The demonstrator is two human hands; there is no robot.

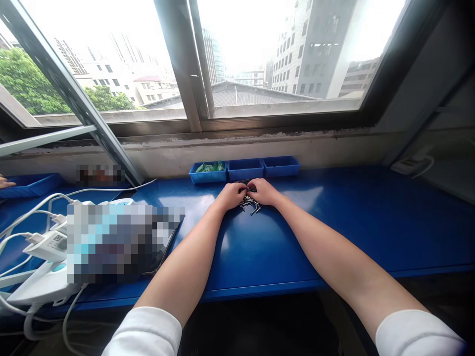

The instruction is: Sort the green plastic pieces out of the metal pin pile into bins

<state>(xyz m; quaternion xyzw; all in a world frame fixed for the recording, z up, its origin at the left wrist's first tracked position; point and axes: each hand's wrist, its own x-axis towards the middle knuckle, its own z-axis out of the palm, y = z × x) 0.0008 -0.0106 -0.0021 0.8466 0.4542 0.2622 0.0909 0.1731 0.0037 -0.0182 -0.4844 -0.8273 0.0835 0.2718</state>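
A loose pile of long metal screws [255,208] lies on the blue tabletop [260,252]. Over the pile, my left hand [233,196] reaches in from the left with its fingers curled inward and closed among the screws. From the other side comes my right hand [264,192], its fingertips bent down and pressed together on the screws. The fingertips of both hands nearly meet above the heap. My fingers cover part of the pile, and how many screws each hand grips is hidden.
Behind my hands stand a left blue bin [208,179] with green bags, a middle blue bin [245,174] and a right blue bin [282,171]. On the left lie a white power strip [40,282] with plugs and cables. Another person's hand [5,182] touches a blue tray [35,187].
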